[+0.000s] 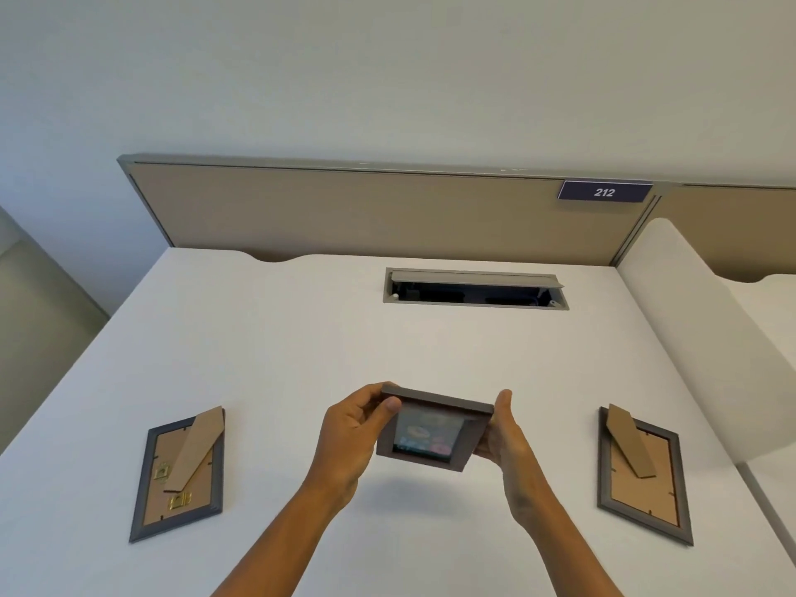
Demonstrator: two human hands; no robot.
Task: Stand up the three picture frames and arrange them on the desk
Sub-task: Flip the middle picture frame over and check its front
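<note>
A dark grey picture frame (pixel 430 428) hangs above the white desk (pixel 301 338), its picture side tilted towards me. My left hand (pixel 353 433) grips its left edge and my right hand (pixel 504 441) grips its right edge. A second grey frame (pixel 181 476) lies face down at the left, its cardboard stand pointing up and to the right. At the right lies the third frame (pixel 644 473), also face down, with its cardboard stand folded against the back.
An open cable hatch (pixel 474 288) is set into the desk near the back. A tan partition panel (pixel 366 209) stands behind the desk, with a sign reading 212 (pixel 604 191). A white divider (pixel 698 321) rises along the right edge.
</note>
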